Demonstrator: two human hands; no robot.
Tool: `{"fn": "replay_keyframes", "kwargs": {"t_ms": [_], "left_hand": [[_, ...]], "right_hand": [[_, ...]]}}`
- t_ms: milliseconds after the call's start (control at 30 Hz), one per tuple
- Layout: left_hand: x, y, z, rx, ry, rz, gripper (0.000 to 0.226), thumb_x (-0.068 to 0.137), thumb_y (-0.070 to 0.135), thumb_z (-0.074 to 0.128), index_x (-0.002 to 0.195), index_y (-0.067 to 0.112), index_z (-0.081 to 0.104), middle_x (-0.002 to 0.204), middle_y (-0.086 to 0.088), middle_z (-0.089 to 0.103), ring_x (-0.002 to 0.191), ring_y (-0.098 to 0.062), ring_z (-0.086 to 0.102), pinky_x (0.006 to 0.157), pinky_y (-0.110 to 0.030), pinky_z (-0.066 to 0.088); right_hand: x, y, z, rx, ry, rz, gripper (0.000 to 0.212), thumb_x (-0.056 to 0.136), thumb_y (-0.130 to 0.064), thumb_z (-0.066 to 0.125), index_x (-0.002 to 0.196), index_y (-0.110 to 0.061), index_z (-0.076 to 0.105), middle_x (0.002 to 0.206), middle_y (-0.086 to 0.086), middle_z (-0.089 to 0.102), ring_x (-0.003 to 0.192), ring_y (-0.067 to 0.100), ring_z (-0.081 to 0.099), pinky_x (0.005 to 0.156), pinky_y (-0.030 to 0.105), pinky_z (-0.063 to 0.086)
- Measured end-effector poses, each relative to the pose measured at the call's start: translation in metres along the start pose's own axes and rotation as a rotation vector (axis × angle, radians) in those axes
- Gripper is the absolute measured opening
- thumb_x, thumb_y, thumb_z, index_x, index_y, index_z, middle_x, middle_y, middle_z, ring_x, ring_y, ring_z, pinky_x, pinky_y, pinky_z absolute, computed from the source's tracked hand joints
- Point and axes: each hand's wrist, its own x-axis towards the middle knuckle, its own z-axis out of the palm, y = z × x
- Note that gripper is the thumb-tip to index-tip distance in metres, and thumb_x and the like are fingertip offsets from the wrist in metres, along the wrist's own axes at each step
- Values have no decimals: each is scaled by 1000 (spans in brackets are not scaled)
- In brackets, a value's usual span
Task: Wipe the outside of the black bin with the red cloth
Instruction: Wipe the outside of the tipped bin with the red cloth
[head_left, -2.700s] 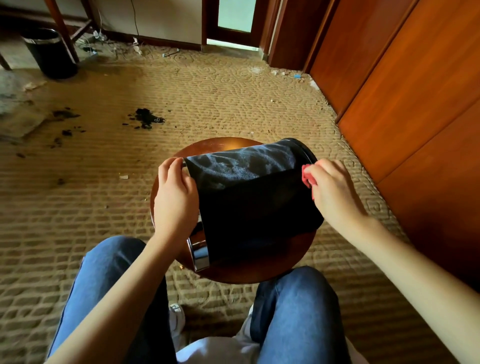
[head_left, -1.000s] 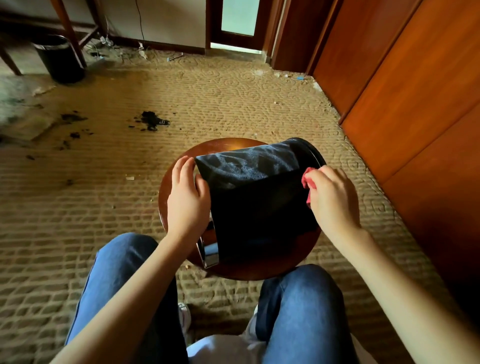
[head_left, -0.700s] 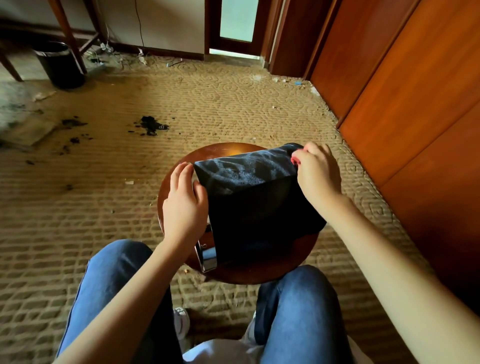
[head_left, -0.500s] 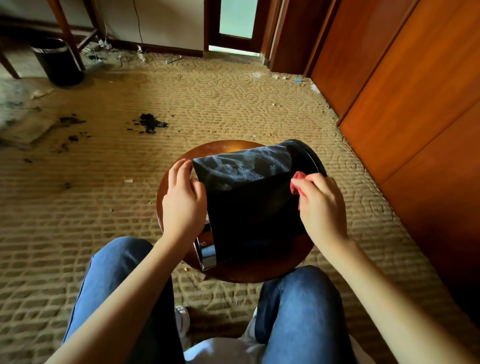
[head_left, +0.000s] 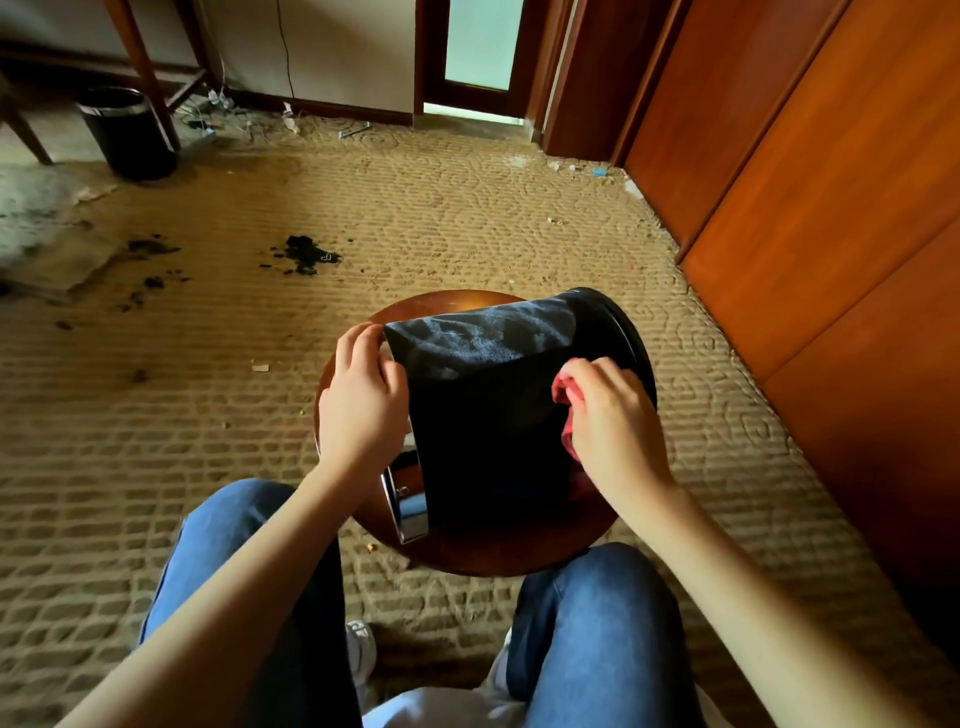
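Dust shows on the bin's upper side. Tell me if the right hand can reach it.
Probably yes: the right hand, holding the cloth, sits on the bin just below the dusty patch, nothing between.

- A single view, worn on the person's head; it faces forward and steeply down, over both forearms and the knees
- Near and mid-frame: left hand (head_left: 363, 410), right hand (head_left: 613, 415) with the red cloth (head_left: 563, 389), black bin (head_left: 488, 415), round stool (head_left: 467, 551)
- Wide angle; carpet (head_left: 467, 218) stretches to the far wall; wooden panels (head_left: 805, 208) fill the right edge
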Motion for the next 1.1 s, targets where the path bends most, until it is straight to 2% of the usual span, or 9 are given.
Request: {"fn": "replay_keyframes", "kwargs": {"t_ms": [133, 233, 333, 500, 733, 833, 900, 967, 1100], "left_hand": [[-18, 1, -1, 63, -4, 45, 57, 88, 35, 27, 140, 16, 41, 147, 5, 36, 126, -20, 47, 102, -50, 40], [-24, 2, -2, 105, -3, 65, 58, 88, 35, 26, 141, 16, 40, 149, 5, 35, 127, -20, 45, 100, -46, 38], [-13, 1, -3, 115, -9, 43, 55, 89, 34, 28, 139, 16, 43, 147, 4, 37, 124, -23, 49, 99, -47, 40], [-5, -2, -1, 120, -8, 37, 42, 97, 21, 36, 137, 14, 43, 146, 1, 38, 125, -26, 48, 102, -48, 38], [-24, -1, -1, 180, -3, 73, 60, 86, 35, 24, 142, 21, 40, 149, 9, 34, 130, -9, 39, 92, -32, 22], [-17, -1, -1, 160, 2, 42, 56, 90, 34, 24, 142, 21, 40, 149, 9, 34, 130, -10, 39, 95, -35, 24], [-11, -2, 0, 132, 8, 28, 47, 97, 28, 29, 142, 20, 40, 149, 8, 34, 131, -12, 39, 99, -39, 26], [-7, -2, 1, 106, 26, 7, 42, 99, 21, 34, 140, 20, 42, 148, 8, 35, 131, -12, 40, 99, -39, 27], [-13, -4, 4, 110, 29, 44, 45, 97, 25, 30, 140, 21, 42, 148, 10, 35, 130, -10, 40, 94, -34, 24]], "right_hand": [[53, 29, -2, -39, -7, 178, 15, 85, -1, 55, 87, -13, 64, 93, 10, 62, 88, 35, 56, 71, 39, 46], [88, 42, -3, -35, -116, 319, 15, 88, -4, 52, 91, -13, 64, 102, 10, 63, 98, 33, 55, 76, 35, 42], [67, 18, 0, -105, -66, 224, 16, 84, 2, 51, 90, -12, 58, 98, 10, 59, 91, 35, 53, 71, 37, 39], [1, -18, 1, -11, -65, 10, 19, 78, 6, 56, 89, -10, 57, 84, 11, 57, 72, 36, 54, 58, 39, 43], [84, 33, -6, -78, -161, 327, 17, 85, 0, 48, 90, -15, 54, 102, 9, 59, 94, 33, 54, 66, 31, 31], [64, 14, -3, -124, -111, 224, 19, 82, 4, 48, 90, -13, 53, 99, 8, 57, 89, 35, 54, 63, 33, 32], [32, -7, -1, -93, -79, 94, 22, 77, 6, 53, 89, -12, 55, 91, 10, 57, 80, 36, 55, 60, 37, 39], [2, -27, 0, -79, -74, 4, 24, 72, 8, 60, 86, -12, 57, 82, 9, 56, 70, 34, 54, 52, 34, 39], [15, -22, -2, -84, -65, 73, 17, 81, 1, 57, 89, -14, 58, 88, 8, 57, 78, 35, 56, 54, 30, 27]]}}
